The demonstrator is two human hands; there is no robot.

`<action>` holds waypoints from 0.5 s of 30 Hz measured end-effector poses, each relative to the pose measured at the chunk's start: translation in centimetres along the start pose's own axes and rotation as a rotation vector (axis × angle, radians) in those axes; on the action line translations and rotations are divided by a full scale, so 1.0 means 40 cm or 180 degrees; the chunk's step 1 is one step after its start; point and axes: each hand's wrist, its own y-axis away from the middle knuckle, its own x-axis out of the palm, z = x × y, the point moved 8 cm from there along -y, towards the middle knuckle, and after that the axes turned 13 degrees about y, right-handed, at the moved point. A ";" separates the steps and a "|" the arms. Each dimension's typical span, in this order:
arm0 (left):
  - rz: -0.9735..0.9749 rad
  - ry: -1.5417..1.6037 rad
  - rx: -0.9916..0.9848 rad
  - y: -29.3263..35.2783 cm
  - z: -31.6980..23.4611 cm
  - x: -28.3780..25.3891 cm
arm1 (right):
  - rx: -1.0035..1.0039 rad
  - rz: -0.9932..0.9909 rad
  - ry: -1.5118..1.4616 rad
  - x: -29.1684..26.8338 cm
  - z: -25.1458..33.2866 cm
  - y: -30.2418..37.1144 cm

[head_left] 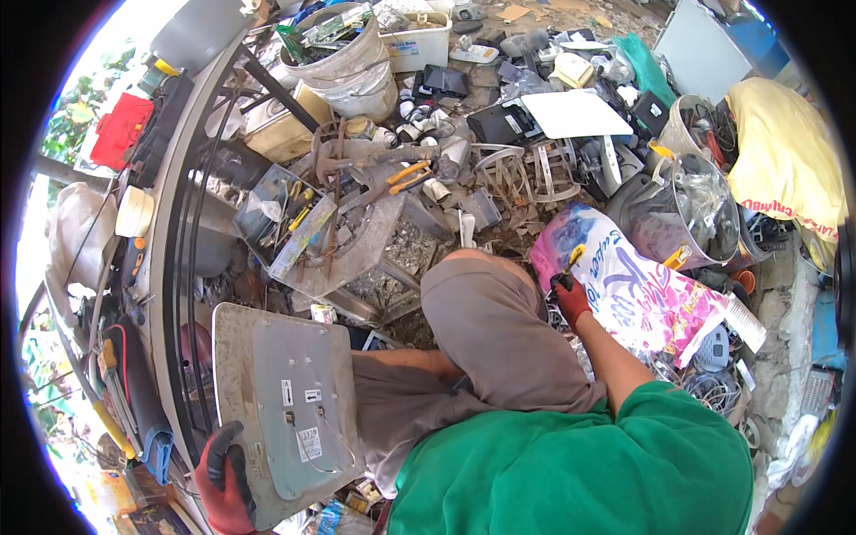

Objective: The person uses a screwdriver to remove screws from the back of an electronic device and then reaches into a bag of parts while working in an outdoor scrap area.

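In the head view, looks down on dirt ground [615,12], bare along the far edge and nearer in showing only in patches between heaps of scrap. Bounded on the left by a grey metal frame [167,214], with greenery and bright daylight beyond, and on the right by a rough concrete ledge [776,348]. Holds a flat grey panel [267,374] at lower left, tilted up beside the left leg, between that leg and the frame. Grips it by its lower left edge with the gloved left hand [225,477]. Closes the gloved right hand [571,299] around a yellow-and-black tool [578,253], of a kind too small to tell, over the left edge of a pink-and-white plastic bag [629,276]. Hemmed in ahead by a debris-covered metal casing [357,245], with orange-handled pliers [408,176] near its far end and a tool-filled bin [285,214] at its left. Narrowed on the right by a clear bucket [687,214] and a yellow sack [776,152], just beyond the bag. Leaves only a slim gap between panel and frame, and somewhat more air above the casing, between the hands.
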 end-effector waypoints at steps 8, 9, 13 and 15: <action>0.0108 -0.0412 0.0106 -0.015 -0.030 0.020 | -0.0680 -0.0115 -0.1079 0.006 0.076 -0.066; 0.0100 -0.0437 0.0083 -0.016 -0.030 0.020 | -0.0684 -0.0264 -0.0607 -0.002 0.071 -0.062; -0.0059 -0.0265 0.0123 -0.004 -0.019 0.007 | -0.0578 -0.0747 0.0748 -0.004 0.047 -0.029; -0.0129 -0.0143 0.0219 -0.001 -0.018 0.006 | -0.0566 -0.0926 0.0551 -0.001 0.031 -0.022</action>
